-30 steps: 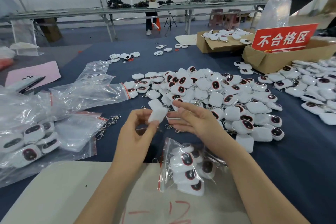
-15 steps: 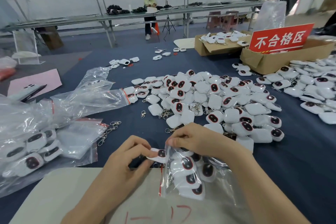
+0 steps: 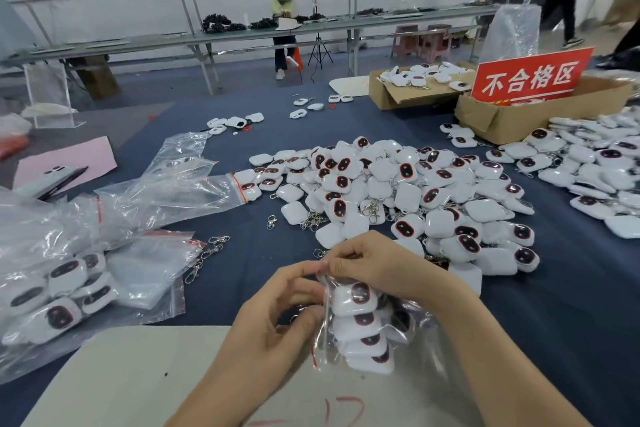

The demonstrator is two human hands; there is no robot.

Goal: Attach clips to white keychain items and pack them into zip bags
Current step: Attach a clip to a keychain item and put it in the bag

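Over the board, left hand and right hand pinch a zip bag of white keychains

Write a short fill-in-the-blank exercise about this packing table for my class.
The left hand and right hand pinch the mouth of a zip bag holding white ______.
The sign in the cardboard box is ______.
The loose pile lies on a dark ______ cloth.
Missing words: keychains; red; blue.

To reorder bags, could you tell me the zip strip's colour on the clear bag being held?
Red strip on the clear plastic zip bag; head view.
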